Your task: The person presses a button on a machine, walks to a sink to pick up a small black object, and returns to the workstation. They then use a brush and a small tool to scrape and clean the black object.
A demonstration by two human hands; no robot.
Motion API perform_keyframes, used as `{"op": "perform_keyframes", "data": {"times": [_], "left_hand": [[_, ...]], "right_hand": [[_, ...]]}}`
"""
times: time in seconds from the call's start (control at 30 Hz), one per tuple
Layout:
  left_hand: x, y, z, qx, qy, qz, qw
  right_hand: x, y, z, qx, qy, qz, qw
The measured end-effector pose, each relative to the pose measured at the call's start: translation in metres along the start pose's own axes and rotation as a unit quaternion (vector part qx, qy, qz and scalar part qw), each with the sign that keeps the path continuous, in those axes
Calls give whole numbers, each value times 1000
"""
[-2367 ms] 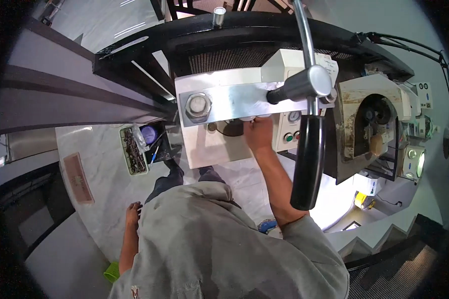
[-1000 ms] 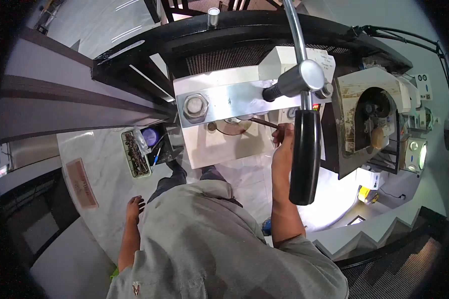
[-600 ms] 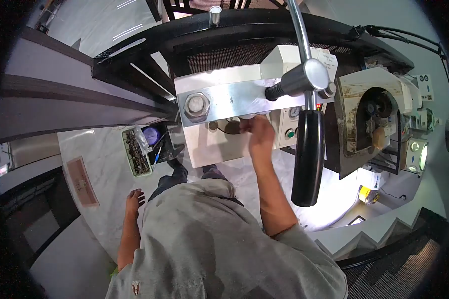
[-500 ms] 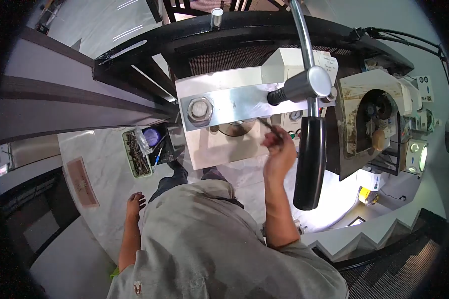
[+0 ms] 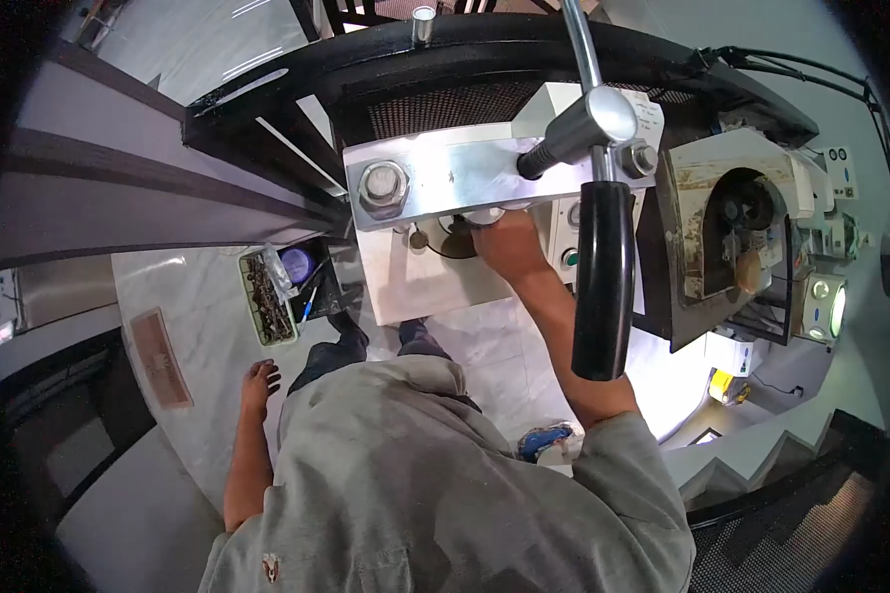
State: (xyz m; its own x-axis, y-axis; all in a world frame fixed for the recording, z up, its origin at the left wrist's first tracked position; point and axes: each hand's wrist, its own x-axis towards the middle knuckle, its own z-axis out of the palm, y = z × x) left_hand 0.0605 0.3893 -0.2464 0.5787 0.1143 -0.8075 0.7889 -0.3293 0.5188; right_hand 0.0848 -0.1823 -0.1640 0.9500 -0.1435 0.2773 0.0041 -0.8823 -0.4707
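Observation:
My right hand [image 5: 509, 245] reaches under the metal crossbar [image 5: 455, 183] of a white press-like machine [image 5: 435, 282]. Its fingers look curled in, but the crossbar covers their tips and whatever they hold. Close by these fingers is a round dark opening [image 5: 455, 245] in the machine's top. Above the forearm hangs a lever with a black grip [image 5: 603, 296], joined to a threaded screw through the crossbar; I am not touching it. My left hand [image 5: 259, 385] hangs at my side with fingers apart, holding nothing.
On the floor at left stands a green tray [image 5: 267, 296] of small dark pieces, beside a black box [image 5: 324, 292] with a purple round item [image 5: 297, 265]. Black railing [image 5: 366, 64] runs behind the machine. A second machine with a stained housing [image 5: 697, 237] stands at right.
My right hand, which had a thin dark stick-like tool in it, has moved forward and left, in under the crossbar. My left hand stays low at my side.

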Motion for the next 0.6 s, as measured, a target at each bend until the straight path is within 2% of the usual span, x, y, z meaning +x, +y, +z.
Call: {"op": "perform_keyframes", "data": {"times": [0.03, 0.1, 0.2, 0.27, 0.3, 0.33, 0.43, 0.5, 0.57, 0.6], "left_hand": [[-2, -1, 1, -1, 0, -1, 1000], [-9, -5, 2, -13, 4, -3, 1000], [-27, -13, 4, 15, 13, -21, 1000], [-32, -26, 1, 9, 22, -42, 999], [-34, -38, -4, 9, 32, -68, 997], [-31, -52, -9, 7, 33, -75, 997], [-30, -77, -18, 59, 21, -72, 995], [-27, -86, -24, 98, 4, -54, 994], [-25, -85, -22, 63, 26, -79, 995], [-28, -79, -20, 62, 27, -79, 995]], "right_hand": [[-4, 4, 4, 0, -2, -1, 1000], [-14, 13, 6, 134, -3, 81, 988], [-25, 27, -1, 326, 1, 197, 925], [-34, 4, -42, 227, 106, 198, 948], [-23, -31, -81, 428, 178, 323, 825], [-33, -35, -95, 486, 210, 348, 773], [-43, -51, -106, 428, 225, 354, 801], [-42, -44, -100, 442, 225, 336, 801], [-31, -37, -96, 272, 167, 308, 897], [-28, -27, -88, 273, 166, 307, 896]]}}
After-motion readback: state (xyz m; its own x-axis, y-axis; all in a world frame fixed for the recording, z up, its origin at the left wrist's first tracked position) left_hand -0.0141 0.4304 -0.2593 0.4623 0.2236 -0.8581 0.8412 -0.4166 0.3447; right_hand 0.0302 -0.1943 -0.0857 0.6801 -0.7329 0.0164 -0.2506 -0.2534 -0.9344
